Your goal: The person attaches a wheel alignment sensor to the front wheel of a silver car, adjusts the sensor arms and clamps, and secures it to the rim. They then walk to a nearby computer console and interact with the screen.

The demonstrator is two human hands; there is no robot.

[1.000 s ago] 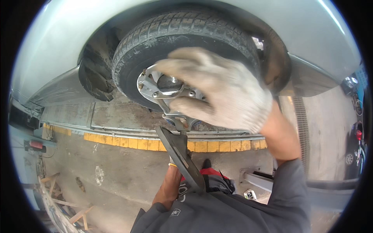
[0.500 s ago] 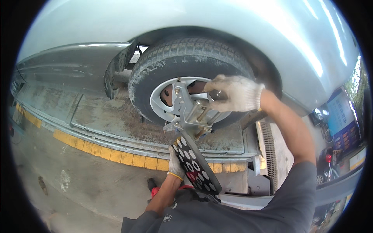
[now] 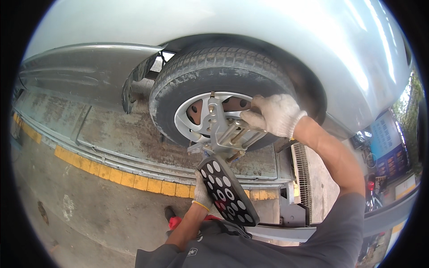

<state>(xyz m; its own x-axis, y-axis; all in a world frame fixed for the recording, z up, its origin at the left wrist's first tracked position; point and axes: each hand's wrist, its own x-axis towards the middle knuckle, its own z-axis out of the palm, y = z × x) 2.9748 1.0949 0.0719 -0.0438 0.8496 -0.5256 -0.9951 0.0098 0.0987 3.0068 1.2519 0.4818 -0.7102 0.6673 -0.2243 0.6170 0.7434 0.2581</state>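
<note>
A metal wheel clamp (image 3: 220, 127) sits against the alloy rim (image 3: 183, 119) of a car wheel with a dusty tire (image 3: 178, 85). From the clamp's lower end hangs a black alignment target board (image 3: 225, 196) with white dots and a few red marks. My left hand (image 3: 201, 192), in a white knit glove, grips the board's left edge; its fingers are partly hidden behind it. My right hand (image 3: 278, 115), gloved too, is closed at the clamp's right end. The dark knob there is hidden by the glove.
The silver car body (image 3: 170, 20) arches over the wheel. Below runs a worn metal lift platform (image 3: 125, 134) with a yellow-painted edge (image 3: 114, 175). A metal grate (image 3: 301, 174) lies at its right end. A blue sign (image 3: 388, 138) stands at the far right.
My right hand has shifted slightly right and down and turned, so the dark knob no longer shows. The target board's face has turned a little; my left hand stays on its edge.
</note>
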